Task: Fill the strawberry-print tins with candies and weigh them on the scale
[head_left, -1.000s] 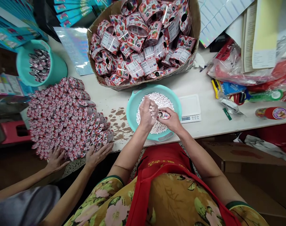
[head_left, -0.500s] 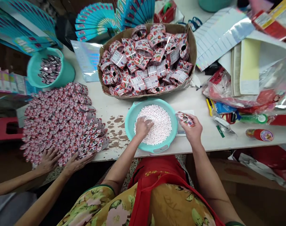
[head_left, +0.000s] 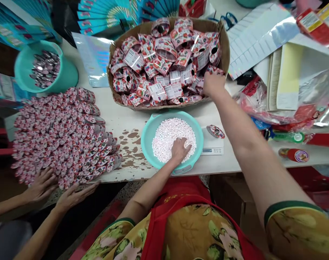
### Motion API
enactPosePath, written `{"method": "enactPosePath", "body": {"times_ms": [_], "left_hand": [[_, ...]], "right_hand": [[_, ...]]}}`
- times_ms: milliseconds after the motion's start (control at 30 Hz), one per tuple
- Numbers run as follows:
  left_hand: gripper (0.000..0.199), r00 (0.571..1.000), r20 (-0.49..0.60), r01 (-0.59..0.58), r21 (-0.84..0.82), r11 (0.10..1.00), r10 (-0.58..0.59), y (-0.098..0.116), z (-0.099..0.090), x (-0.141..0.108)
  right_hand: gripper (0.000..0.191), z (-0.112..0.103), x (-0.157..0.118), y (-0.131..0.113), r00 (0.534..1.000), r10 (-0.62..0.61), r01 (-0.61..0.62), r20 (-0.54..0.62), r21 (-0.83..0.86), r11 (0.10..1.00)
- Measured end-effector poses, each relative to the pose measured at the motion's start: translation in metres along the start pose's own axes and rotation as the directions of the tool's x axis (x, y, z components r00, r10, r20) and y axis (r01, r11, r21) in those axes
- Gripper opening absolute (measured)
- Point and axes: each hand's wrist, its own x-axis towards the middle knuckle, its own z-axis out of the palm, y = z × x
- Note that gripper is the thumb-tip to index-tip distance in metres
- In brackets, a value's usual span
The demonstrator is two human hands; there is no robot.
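Observation:
My left hand (head_left: 181, 150) rests on small white candies (head_left: 171, 131) in a turquoise basin (head_left: 145, 139), its fingers apart and partly among them. At the right end of a cut-down cardboard box (head_left: 226, 47), my right hand (head_left: 214, 85) has its fingers curled at a red-and-white printed sleeve (head_left: 215, 69); part of its grip is hidden. Loose, hollow sleeves of the same print (head_left: 165, 50) fill the box. One printed sleeve (head_left: 215, 131) stands on a white digital scale (head_left: 217, 144), right of the basin, with neither hand touching it.
Many packed sleeves (head_left: 58, 133) stand close together on the left, where a co-worker's hands (head_left: 42, 184) touch their front edge. Behind them is a turquoise bucket (head_left: 69, 72) of shiny pieces. Papers (head_left: 285, 76), plastic bags and a round red container (head_left: 294, 154) lie on the right.
My right hand has left a sleeve on the scale and reached forward to the box. My left hand has shifted right within the basin. The whole view has moved slightly.

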Motion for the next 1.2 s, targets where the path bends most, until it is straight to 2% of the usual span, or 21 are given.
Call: {"method": "enactPosePath", "body": {"times_ms": [67, 100, 133, 167, 200, 233, 267, 300, 333, 367, 400, 433, 533, 600, 667, 767, 867, 1000, 1200], "left_hand": [[0.028, 0.995, 0.065, 0.085, -0.26, 0.962, -0.07, -0.008, -0.005, 0.003], [0.028, 0.986, 0.116, 0.159, -0.426, 0.891, -0.121, -0.013, -0.01, 0.005], [0.032, 0.971, 0.173, 0.235, -0.59, 0.772, -0.163, -0.018, -0.016, 0.006], [0.037, 0.955, 0.229, 0.297, -0.73, 0.616, -0.188, -0.022, -0.022, 0.007], [0.042, 0.941, 0.277, 0.336, -0.831, 0.444, -0.193, -0.026, -0.029, 0.009], [0.045, 0.93, 0.313, 0.357, -0.892, 0.277, -0.193, -0.029, -0.036, 0.01], [0.044, 0.919, 0.345, 0.373, -0.918, 0.133, -0.192, -0.032, -0.041, 0.012], [0.042, 0.905, 0.377, 0.388, -0.921, 0.02, -0.196, -0.033, -0.045, 0.014], [0.039, 0.889, 0.408, 0.403, -0.913, -0.067, -0.209, -0.034, -0.048, 0.017], [0.036, 0.87, 0.44, 0.419, -0.898, -0.136, -0.223, -0.034, -0.05, 0.02], [0.033, 0.852, 0.465, 0.429, -0.883, -0.189, -0.239, -0.034, -0.051, 0.022], [0.03, 0.84, 0.482, 0.433, -0.873, -0.226, -0.25, -0.034, -0.053, 0.024], [0.025, 0.839, 0.478, 0.419, -0.872, -0.254, -0.26, -0.029, -0.066, 0.023], [0.023, 0.875, 0.425, 0.379, -0.899, -0.221, -0.23, -0.02, -0.081, 0.015], [0.022, 0.929, 0.321, 0.291, -0.941, -0.174, -0.183, -0.005, -0.095, 0.004], [0.024, 0.99, 0.062, 0.053, -0.996, -0.075, -0.127, 0.02, -0.103, -0.012], [0.03, 0.984, -0.138, -0.136, -0.99, 0.027, -0.113, 0.034, -0.094, -0.016], [0.039, 0.958, -0.192, -0.169, -0.978, 0.122, -0.212, 0.035, -0.083, -0.01], [0.052, 0.935, -0.192, -0.15, -0.976, 0.158, -0.299, 0.035, -0.087, 0.001]], "right_hand": [[0.054, 0.003, 0.026, -0.005, 0.992, 0.083, -0.077, 0.097, -0.062, 0.995], [0.054, 0.0, 0.029, -0.004, 0.99, 0.087, -0.079, 0.115, -0.072, 0.994], [0.059, -0.006, 0.027, -0.001, 0.992, 0.061, -0.057, 0.111, -0.037, 0.998], [0.064, -0.014, 0.019, 0.002, 0.995, 0.016, -0.022, 0.103, 0.054, 0.998], [0.062, -0.025, 0.007, 0.005, 0.995, -0.036, 0.016, 0.093, 0.207, 0.978], [0.056, -0.037, -0.009, 0.008, 0.994, -0.074, 0.034, 0.083, 0.406, 0.913], [0.051, -0.049, -0.029, 0.011, 0.992, -0.093, 0.021, 0.085, 0.612, 0.79], [0.051, -0.058, -0.052, 0.014, 0.99, -0.099, -0.015, 0.099, 0.778, 0.628], [0.055, -0.065, -0.078, 0.016, 0.986, -0.102, -0.07, 0.136, 0.873, 0.483], [0.062, -0.067, -0.106, 0.018, 0.978, -0.101, -0.128, 0.181, 0.91, 0.394], [0.068, -0.066, -0.133, 0.019, 0.977, -0.089, -0.148, 0.195, 0.915, 0.374], [0.073, -0.061, -0.161, 0.02, 0.978, -0.069, -0.154, 0.199, 0.901, 0.406], [0.068, -0.028, -0.23, 0.017, 0.978, -0.035, -0.144, 0.206, 0.783, 0.605], [0.057, -0.001, -0.261, 0.011, 0.975, -0.064, -0.099, 0.215, 0.671, 0.734], [0.045, 0.024, -0.278, 0.002, 0.966, -0.104, -0.049, 0.239, 0.56, 0.827], [0.038, 0.05, -0.285, -0.015, 0.946, -0.123, -0.016, 0.298, 0.423, 0.906], [0.036, 0.06, -0.281, -0.033, 0.938, -0.074, -0.029, 0.34, 0.289, 0.957], [0.028, 0.062, -0.277, -0.05, 0.933, -0.018, -0.045, 0.359, 0.165, 0.985], [0.028, 0.064, -0.277, -0.06, 0.941, 0.01, -0.055, 0.337, 0.124, 0.991]]}}
